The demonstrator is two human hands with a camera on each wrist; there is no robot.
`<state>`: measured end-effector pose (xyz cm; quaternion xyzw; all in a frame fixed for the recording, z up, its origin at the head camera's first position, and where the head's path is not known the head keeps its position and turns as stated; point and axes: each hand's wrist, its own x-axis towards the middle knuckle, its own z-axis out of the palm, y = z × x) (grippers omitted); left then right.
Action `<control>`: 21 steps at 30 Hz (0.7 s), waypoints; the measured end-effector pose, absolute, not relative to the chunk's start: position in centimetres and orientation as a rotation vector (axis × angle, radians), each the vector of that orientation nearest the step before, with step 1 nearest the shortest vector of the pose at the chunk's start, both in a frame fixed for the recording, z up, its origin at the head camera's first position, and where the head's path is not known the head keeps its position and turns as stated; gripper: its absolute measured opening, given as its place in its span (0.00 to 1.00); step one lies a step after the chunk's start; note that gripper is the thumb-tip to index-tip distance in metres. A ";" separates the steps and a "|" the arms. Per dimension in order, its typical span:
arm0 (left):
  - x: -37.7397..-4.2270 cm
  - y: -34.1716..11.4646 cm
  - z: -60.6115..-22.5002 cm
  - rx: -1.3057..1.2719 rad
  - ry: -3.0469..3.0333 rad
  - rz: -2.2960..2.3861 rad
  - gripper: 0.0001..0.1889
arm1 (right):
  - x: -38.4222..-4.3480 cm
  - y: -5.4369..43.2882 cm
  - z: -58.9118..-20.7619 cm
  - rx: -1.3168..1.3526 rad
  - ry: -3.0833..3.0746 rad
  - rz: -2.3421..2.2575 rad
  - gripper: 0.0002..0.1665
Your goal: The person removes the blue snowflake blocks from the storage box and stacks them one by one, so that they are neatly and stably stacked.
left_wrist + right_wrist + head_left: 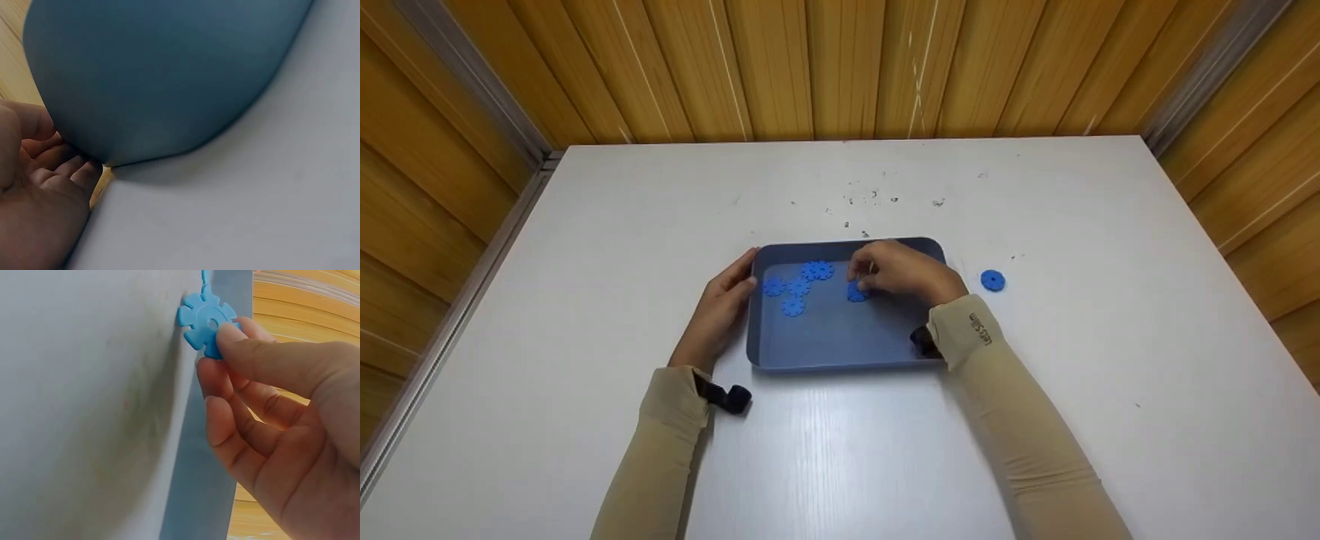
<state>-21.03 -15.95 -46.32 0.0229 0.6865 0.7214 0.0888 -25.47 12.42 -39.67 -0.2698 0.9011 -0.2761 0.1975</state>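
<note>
Two beige sleeves [660,450] lie nearest us, each with a black wrist device [735,399] at its cuff. Beyond them the grey-blue tray [840,337] sits on the white table [1110,300]. Our left hand [716,307] holds the tray's left wall, its thumb by the rim and its fingers curled at the outside; we do best to press only enough to stop any sliding. Inside the tray, our right hand [904,270] has its grip clamped on a notched blue disc [202,320], thumb on its face and fingers behind. We judge the step in hand to be fine handling of this piece: we want it pinched near the edge, notches clear, and turned gently, since something so thin could slip. A blue sliver [205,278] shows beside it; we cannot tell whether the two are joined. To the left, more blue discs [799,286] lie touching or overlapping, so we mind our knuckles there. A loose disc [992,274] lies outside, right of the tray. Past dark specks [894,199] on the table stands the wood-panelled wall [847,67].
</note>
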 end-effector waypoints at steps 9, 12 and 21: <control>-21.1 -16.0 -46.3 0.059 2.013 2.174 0.28 | -25.4 13.5 -39.0 -0.798 2.530 -0.784 0.08; -21.1 -16.0 -46.3 0.051 2.020 2.168 0.28 | -25.4 13.9 -38.6 -0.812 2.533 -0.788 0.08; -21.1 -15.9 -46.3 0.048 2.051 2.134 0.28 | -25.1 15.5 -37.6 -0.758 2.540 -0.785 0.09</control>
